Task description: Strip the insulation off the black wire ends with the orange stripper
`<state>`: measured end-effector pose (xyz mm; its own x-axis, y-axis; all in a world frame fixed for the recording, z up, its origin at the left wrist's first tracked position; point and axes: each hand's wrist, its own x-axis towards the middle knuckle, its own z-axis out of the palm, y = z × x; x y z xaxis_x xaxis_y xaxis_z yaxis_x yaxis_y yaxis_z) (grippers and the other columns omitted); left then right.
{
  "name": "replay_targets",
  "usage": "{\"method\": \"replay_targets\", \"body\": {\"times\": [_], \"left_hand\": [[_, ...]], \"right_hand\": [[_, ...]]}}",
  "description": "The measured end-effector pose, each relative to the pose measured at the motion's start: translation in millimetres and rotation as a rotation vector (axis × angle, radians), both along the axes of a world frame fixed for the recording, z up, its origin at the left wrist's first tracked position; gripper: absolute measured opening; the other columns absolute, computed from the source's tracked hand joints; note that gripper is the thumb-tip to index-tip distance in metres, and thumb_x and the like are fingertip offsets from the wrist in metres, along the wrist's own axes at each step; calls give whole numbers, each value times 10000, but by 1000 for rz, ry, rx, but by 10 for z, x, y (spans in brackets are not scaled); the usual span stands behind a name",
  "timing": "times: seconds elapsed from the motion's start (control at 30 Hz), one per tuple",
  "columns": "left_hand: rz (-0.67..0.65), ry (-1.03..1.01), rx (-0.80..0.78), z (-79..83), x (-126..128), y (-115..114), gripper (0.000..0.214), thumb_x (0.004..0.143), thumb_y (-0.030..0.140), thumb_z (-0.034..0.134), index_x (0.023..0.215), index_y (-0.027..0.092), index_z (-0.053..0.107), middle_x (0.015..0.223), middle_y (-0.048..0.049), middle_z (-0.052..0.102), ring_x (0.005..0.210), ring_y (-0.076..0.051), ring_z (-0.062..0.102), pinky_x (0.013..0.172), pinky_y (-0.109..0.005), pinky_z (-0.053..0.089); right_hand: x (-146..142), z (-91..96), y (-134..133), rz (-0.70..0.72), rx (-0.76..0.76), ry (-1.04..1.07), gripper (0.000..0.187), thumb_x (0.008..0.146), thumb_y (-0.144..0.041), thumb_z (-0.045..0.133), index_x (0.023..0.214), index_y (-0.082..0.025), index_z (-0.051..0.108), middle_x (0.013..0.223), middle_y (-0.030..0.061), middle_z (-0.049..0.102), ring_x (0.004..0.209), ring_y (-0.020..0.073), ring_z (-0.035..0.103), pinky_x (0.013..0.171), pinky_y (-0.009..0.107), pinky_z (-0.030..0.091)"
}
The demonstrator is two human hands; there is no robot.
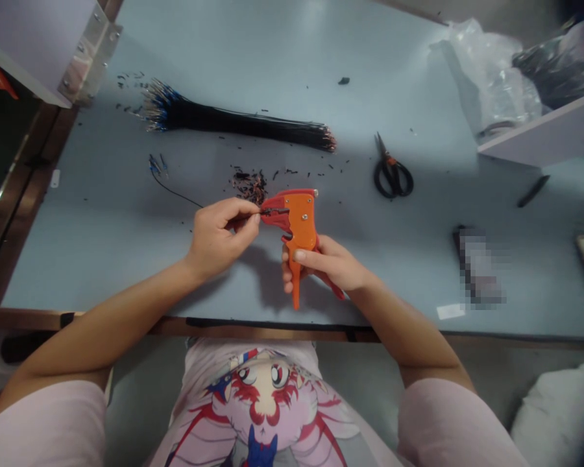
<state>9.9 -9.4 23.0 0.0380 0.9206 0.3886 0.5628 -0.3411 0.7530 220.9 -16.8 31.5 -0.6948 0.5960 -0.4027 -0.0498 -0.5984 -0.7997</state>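
Observation:
My right hand (328, 264) is wrapped round the handles of an orange and red wire stripper (299, 224), held upright over the pale blue table (102, 220). My left hand (219, 235) pinches a thin black wire (175, 192) and holds its end in the stripper's jaws. The wire trails off to the left across the table to a blue-tipped end. A small heap of stripped insulation bits (250, 183) lies just behind the jaws.
A long bundle of black wires (233, 121) lies across the back of the table. Black scissors (392, 174) rest to the right. A black pen-like piece (533, 191), a blurred dark object (477, 263), plastic bags (496, 84) and a white shelf (540, 136) sit further right.

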Motion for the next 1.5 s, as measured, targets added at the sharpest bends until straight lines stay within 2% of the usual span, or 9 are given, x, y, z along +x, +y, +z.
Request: {"method": "replay_targets", "body": {"times": [0.2,0.57,0.8,0.97,1.23,1.33,1.43,1.5], "left_hand": [[25,0,-44,-1,-2,8,81,773,217,590,743,201,663,653,19,654,547,-89,536,524,-213,422],[-6,16,-67,-3,-11,27,91,770,219,578,724,191,651,637,21,640,542,-89,526,530,-215,411],[-3,70,-3,-36,-28,9,111,764,189,554,663,198,598,599,30,574,542,-92,491,550,-234,393],[1,83,4,-43,-24,14,122,764,198,549,648,197,586,579,32,556,525,-92,476,543,-240,384],[-11,99,-11,-30,-36,44,121,746,184,556,630,183,593,528,45,516,498,-78,454,529,-227,367],[11,58,1,-6,-91,73,126,730,173,567,606,183,582,503,53,484,482,-72,430,520,-223,362],[118,-36,14,36,-155,117,117,723,176,583,606,185,581,508,54,487,485,-73,427,504,-220,361],[146,-98,1,45,-172,141,97,726,179,595,629,185,599,542,48,528,507,-74,456,504,-215,370]], "right_hand": [[-22,16,9,0,48,-44,292,829,-397,643,883,-124,556,707,46,649,606,176,678,542,305,576],[-25,18,1,-18,73,-93,288,836,-410,624,800,-137,539,643,25,635,537,149,656,478,254,547],[-55,30,-18,-17,89,-116,316,850,-420,595,708,-148,518,572,7,597,458,126,608,405,223,501],[-48,12,-3,-72,116,-115,340,876,-421,560,673,-158,486,498,-25,539,377,99,538,349,192,427],[-54,-28,20,-110,-33,-50,284,864,-408,578,755,-150,533,514,-16,562,373,115,532,352,223,436],[50,8,108,-213,-55,-58,296,819,-426,627,751,-151,541,518,-17,559,365,115,526,359,239,456],[213,86,240,-449,-21,-44,317,768,-457,668,757,-170,532,518,-44,535,356,98,504,380,242,478],[285,117,287,-454,-4,-71,311,759,-444,679,786,-162,551,562,-18,580,408,125,562,426,269,512]]}}
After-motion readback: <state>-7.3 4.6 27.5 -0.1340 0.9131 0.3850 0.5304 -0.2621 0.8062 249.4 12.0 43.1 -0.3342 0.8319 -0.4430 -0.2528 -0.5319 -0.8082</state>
